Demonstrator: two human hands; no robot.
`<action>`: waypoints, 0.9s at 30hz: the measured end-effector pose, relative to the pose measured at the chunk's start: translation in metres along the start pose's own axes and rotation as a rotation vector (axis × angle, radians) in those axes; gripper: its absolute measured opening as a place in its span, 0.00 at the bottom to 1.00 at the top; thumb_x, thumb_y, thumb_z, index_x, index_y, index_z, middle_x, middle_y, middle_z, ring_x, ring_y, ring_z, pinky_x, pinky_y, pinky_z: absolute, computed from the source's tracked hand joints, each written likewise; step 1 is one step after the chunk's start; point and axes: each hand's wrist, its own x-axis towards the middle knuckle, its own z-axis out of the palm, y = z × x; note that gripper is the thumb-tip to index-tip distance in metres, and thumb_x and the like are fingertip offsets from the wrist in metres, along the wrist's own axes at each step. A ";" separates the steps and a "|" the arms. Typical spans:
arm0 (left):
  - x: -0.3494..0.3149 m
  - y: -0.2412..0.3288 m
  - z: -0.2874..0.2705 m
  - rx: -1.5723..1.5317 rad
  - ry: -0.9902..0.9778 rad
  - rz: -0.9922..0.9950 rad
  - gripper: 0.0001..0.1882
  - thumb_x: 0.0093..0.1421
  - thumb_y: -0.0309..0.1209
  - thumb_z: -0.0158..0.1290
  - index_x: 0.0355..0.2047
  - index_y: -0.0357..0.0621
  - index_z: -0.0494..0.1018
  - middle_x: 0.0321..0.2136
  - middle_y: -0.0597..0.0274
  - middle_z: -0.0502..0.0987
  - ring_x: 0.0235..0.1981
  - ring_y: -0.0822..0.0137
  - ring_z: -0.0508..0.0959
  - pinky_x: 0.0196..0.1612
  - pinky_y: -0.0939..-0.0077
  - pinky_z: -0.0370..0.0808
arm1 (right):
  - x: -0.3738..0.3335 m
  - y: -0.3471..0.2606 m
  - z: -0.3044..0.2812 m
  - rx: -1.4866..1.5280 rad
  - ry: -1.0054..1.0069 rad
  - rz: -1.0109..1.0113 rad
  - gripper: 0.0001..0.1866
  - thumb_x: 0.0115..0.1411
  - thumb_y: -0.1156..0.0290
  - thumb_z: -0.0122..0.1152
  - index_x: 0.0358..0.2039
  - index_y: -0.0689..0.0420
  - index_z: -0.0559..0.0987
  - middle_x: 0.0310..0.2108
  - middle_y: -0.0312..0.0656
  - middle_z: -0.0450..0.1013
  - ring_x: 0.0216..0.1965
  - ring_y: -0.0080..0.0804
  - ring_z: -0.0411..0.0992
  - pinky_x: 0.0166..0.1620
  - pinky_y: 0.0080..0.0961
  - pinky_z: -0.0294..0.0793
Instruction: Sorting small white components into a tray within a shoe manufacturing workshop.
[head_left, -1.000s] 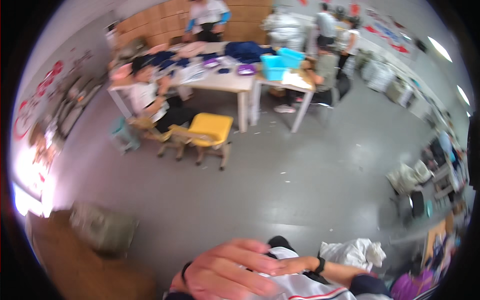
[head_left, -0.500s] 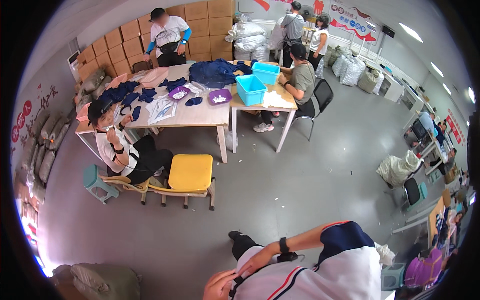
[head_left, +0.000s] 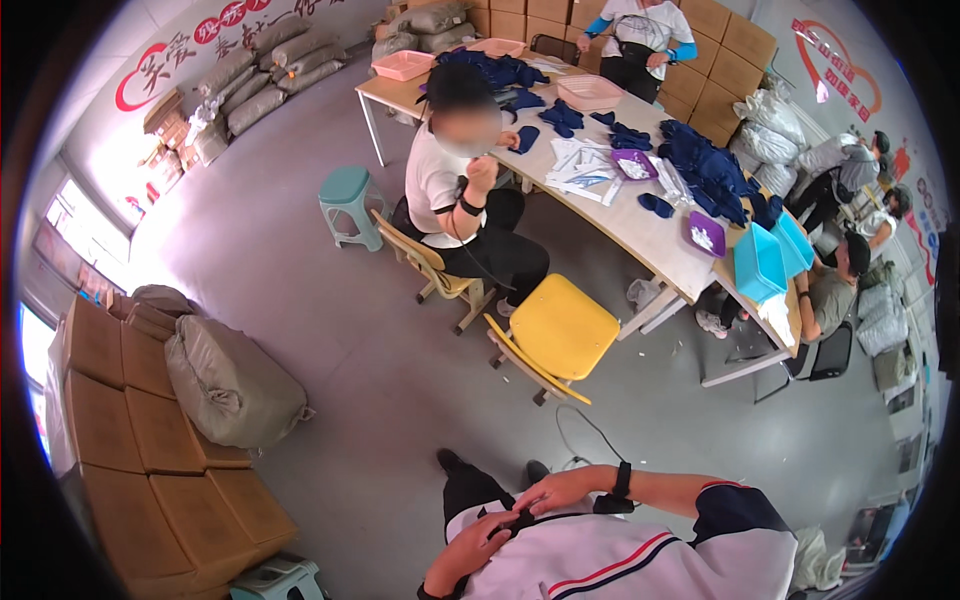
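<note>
Our left hand [head_left: 470, 546] and right hand [head_left: 560, 488] meet at the front of the white shirt [head_left: 625, 562], fingers close together and bent over a small black item [head_left: 521, 519], though we cannot tell whether either pinches it. That item sits between our two sets of fingertips, up and right of the left hand, down and left of the right; neither is clearly nearer, and its long axis is too covered to judge.
</note>
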 end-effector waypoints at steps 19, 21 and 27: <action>0.079 -0.046 -0.422 0.210 -0.170 0.030 0.15 0.65 0.33 0.54 0.51 0.47 0.76 0.47 0.53 0.80 0.47 0.47 0.80 0.49 0.60 0.77 | 0.238 -0.156 -0.208 0.147 0.421 0.068 0.24 0.64 0.72 0.49 0.60 0.57 0.75 0.56 0.49 0.75 0.56 0.41 0.73 0.60 0.31 0.68; 0.090 -0.051 -0.450 0.224 -0.165 0.041 0.15 0.65 0.32 0.54 0.51 0.47 0.76 0.47 0.52 0.80 0.47 0.46 0.79 0.48 0.59 0.77 | 0.260 -0.162 -0.237 0.132 0.363 0.063 0.24 0.65 0.73 0.50 0.62 0.55 0.73 0.59 0.47 0.73 0.59 0.38 0.71 0.63 0.31 0.67; 0.129 -0.063 -0.538 0.294 -0.050 0.004 0.14 0.64 0.28 0.52 0.50 0.46 0.74 0.44 0.49 0.80 0.45 0.44 0.79 0.46 0.55 0.76 | 0.329 -0.155 -0.331 0.135 0.509 -0.023 0.19 0.65 0.71 0.53 0.55 0.59 0.78 0.51 0.48 0.79 0.51 0.41 0.77 0.56 0.32 0.72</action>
